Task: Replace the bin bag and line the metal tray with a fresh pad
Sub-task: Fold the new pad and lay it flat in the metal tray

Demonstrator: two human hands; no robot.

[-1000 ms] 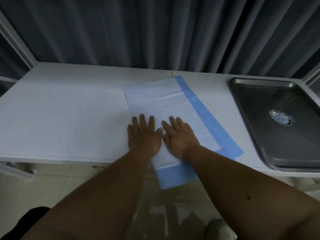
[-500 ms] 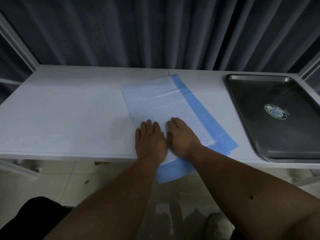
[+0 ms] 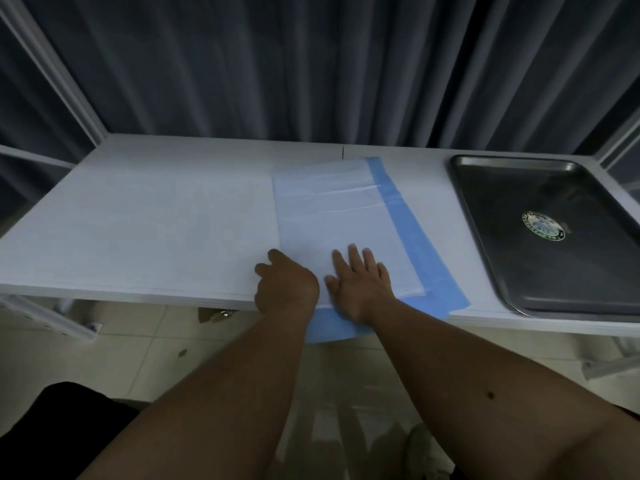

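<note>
**Pad on counter, both hands at near edge**

Left hand: forearm reaching in from lower left; fingers curled under at the pad's near left corner, knuckles up. Grip apparently closed on the pad's left edge, though the contact itself hidden under the hand.

Right hand: forearm reaching in from lower right; palm down, fingers straight and slightly spread, pressed flat on the pad's white face. Grip open, nothing pinched.

Pad: white face with blue border, lying flat on the counter, folded, blue strip along its right side. Near end overhanging the counter's front edge beneath both wrists. Far end stretching away from the hands towards the curtain.

Metal tray: dark, shallow, rectangular, on the counter's right end, well apart from both hands and clear of the pad. Round sticker on its floor.

Surroundings: grey pleated curtain behind the counter; white frame posts at both sides; tiled floor below. No obstruction between pad and tray.
</note>
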